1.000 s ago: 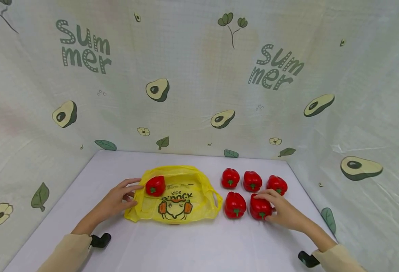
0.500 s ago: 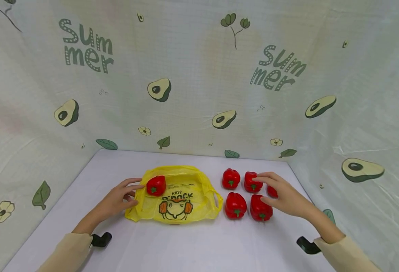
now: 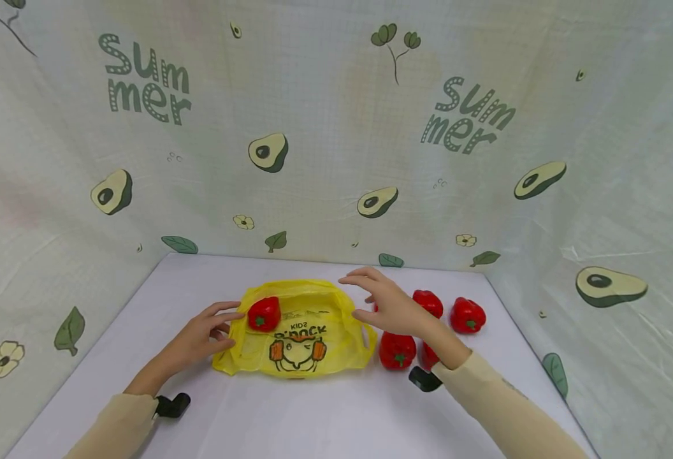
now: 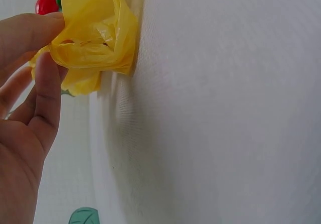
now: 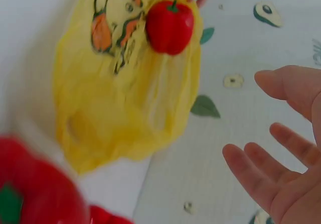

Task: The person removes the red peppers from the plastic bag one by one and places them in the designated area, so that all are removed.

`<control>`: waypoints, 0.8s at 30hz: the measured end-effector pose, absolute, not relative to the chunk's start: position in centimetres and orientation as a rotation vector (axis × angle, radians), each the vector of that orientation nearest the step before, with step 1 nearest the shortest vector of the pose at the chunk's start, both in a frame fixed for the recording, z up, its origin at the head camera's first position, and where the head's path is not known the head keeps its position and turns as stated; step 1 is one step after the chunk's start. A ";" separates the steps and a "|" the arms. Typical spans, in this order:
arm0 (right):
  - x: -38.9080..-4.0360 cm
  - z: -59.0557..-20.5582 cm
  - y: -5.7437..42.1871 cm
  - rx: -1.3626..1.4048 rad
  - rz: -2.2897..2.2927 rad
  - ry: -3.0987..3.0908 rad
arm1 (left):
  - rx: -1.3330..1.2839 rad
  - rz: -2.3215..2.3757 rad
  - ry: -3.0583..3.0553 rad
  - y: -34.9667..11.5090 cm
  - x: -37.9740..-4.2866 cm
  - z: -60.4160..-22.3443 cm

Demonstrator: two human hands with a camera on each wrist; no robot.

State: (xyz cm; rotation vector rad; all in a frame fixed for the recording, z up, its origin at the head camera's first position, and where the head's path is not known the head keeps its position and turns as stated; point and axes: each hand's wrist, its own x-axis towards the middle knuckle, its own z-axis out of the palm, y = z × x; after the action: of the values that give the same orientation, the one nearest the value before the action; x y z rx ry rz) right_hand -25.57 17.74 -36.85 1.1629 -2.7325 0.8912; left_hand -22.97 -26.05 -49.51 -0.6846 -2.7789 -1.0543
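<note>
A yellow plastic bag (image 3: 336,357) with a printed cartoon face lies flat, its mouth facing up. One red bell pepper (image 3: 264,314) rests inside at its left. My left hand (image 3: 201,335) holds the bag's left edge between thumb and fingers, as the left wrist view shows the yellow film (image 4: 95,53) there. My right hand (image 3: 390,303) hovers beside the bag's right edge, fingers apart and nothing in them. Behind and below it sit several more red bell peppers, among them a front one (image 3: 397,352) and a far-right one (image 3: 468,315). My hand and forearm partly hide others.
A white-covered table (image 3: 325,414) carries everything. A pale printed cloth (image 3: 313,95) with avocados and lettering rises behind it and along both sides. Black straps with a stub (image 3: 173,405) circle both wrists.
My right hand has left the front right pepper, lifted, and swept left over the peppers toward the bag, holding nothing. My left hand and the bag have stayed put.
</note>
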 end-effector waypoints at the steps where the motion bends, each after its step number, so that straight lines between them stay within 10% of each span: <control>1: -25.8 -37.1 16.7 1.178 0.913 -2.738 | -0.684 -1.055 -2.779 -26.0 -23.0 -49.5; 24: -29.3 -42.8 3.7 1.281 0.862 -2.862 | -0.647 -1.096 -2.796 -26.1 -23.2 -49.5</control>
State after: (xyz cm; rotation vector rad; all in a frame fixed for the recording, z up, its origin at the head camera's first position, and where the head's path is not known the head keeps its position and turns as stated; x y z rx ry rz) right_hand -29.32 3.66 -42.78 1.2812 -2.8618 0.8622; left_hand -23.16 -26.07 -49.48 -0.6469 -2.7963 -1.0957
